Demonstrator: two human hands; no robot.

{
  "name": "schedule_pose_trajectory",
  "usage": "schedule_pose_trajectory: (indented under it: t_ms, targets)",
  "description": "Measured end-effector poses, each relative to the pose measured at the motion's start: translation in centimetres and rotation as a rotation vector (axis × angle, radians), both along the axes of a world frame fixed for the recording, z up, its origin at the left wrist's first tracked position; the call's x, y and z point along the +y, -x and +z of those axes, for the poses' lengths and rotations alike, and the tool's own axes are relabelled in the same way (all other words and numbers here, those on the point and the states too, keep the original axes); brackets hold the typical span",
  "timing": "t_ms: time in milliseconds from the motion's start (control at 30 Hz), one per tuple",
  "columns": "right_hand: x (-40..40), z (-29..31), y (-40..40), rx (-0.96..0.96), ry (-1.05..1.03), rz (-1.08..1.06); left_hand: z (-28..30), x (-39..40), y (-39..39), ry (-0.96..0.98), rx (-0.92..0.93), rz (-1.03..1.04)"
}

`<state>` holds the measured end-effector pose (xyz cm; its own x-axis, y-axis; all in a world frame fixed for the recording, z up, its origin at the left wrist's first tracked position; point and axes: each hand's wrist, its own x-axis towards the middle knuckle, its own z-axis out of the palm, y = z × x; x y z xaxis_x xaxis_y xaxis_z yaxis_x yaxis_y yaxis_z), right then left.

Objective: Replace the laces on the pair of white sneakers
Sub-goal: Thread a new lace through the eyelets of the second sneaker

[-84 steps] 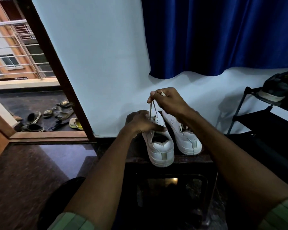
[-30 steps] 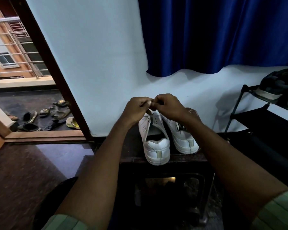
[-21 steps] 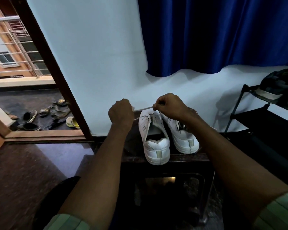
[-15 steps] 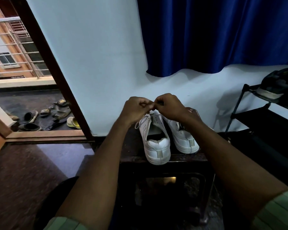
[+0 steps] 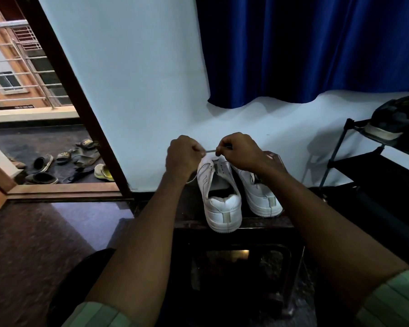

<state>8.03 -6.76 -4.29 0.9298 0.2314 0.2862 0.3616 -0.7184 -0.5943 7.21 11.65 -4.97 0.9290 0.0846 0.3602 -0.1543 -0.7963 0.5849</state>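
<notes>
Where our fists were pressed knuckle to knuckle half a second ago, they have now drawn a little apart, left hand and right hand each pinching the lace so a short taut run shows between them over the left sneaker. Both sneakers sit heels toward us at the near edge of the dark stool, right sneaker beside the left one. We judge lacing on this shoe is still underway, slack being pulled.

open stool top left of sneakers; shoe rack crowds the right.
</notes>
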Motion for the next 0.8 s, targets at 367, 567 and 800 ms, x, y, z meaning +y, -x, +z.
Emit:
schedule_pose_trajectory:
  t_ms: [367,567,800]
  targets:
    - [-0.2,0.1,0.0,0.009,0.006,0.01,0.8,0.1,0.2,0.192,0.127,-0.118]
    - [-1.0,0.2,-0.2,0.034,-0.004,0.004,0.2,1.6,0.0,0.049,0.034,0.005]
    - [-0.3,-0.1,-0.4,0.01,0.028,-0.026,0.6,-0.4,0.0,0.202,0.007,-0.228]
